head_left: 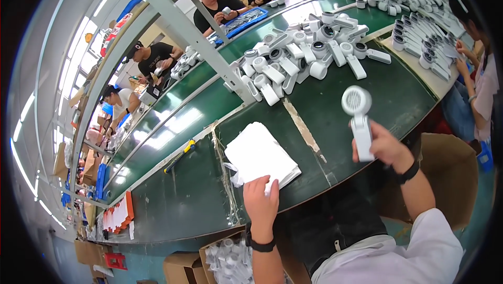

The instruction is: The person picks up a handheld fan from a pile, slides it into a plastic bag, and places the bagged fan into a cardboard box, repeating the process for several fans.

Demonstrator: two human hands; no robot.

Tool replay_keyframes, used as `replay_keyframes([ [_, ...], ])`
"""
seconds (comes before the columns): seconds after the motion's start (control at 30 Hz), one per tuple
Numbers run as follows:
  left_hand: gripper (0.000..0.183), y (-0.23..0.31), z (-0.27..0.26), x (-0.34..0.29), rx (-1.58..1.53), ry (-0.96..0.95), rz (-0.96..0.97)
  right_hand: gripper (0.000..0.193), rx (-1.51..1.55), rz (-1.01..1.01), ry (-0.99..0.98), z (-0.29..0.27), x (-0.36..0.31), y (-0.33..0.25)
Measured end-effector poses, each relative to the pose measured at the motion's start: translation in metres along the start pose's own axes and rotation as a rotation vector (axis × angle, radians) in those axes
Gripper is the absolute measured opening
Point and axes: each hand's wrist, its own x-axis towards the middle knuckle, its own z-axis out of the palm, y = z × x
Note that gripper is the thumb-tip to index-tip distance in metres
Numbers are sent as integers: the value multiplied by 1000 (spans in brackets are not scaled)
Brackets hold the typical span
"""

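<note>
A white handheld fan [361,127] with a round grille head is upright in my right hand [386,147], its fingers wrapped round the handle. The fan is held above the green worktable, apart from the other fans. My left hand [261,203] rests at the near edge of a stack of flat white sheets or bags [259,153], fingers stretched out and thumb apart. A crumpled clear scrap [234,176] pokes out at the stack's left side.
Beyond the stack, a big pile of white fans [293,53] covers the table [361,179]. A yellow-handled cutter [181,156] lies to the left. Below stands a box of bagged fans [228,258]; an open carton [450,174] is at right. Co-workers sit across and at right.
</note>
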Motion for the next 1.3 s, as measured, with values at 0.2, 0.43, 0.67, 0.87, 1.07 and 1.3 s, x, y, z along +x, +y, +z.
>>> replay_keyframes([
  [0.2,17,-16,17,0,125,-168,-124,51,-29,253,-127,47,-12,48],
  [0.43,13,-16,12,7,85,-156,-181,43,-109,313,-208,63,-13,60],
  [0.67,14,-21,9,9,53,-121,-143,41,-110,309,-206,67,-14,60],
  [0.87,15,-21,11,8,70,-111,-176,40,-97,321,-198,69,-16,59],
  [1.07,19,-23,6,10,-16,-148,-130,41,-99,320,-211,64,-16,65],
  [1.3,17,-26,6,11,67,-276,-42,43,-116,341,-211,66,-16,67],
])
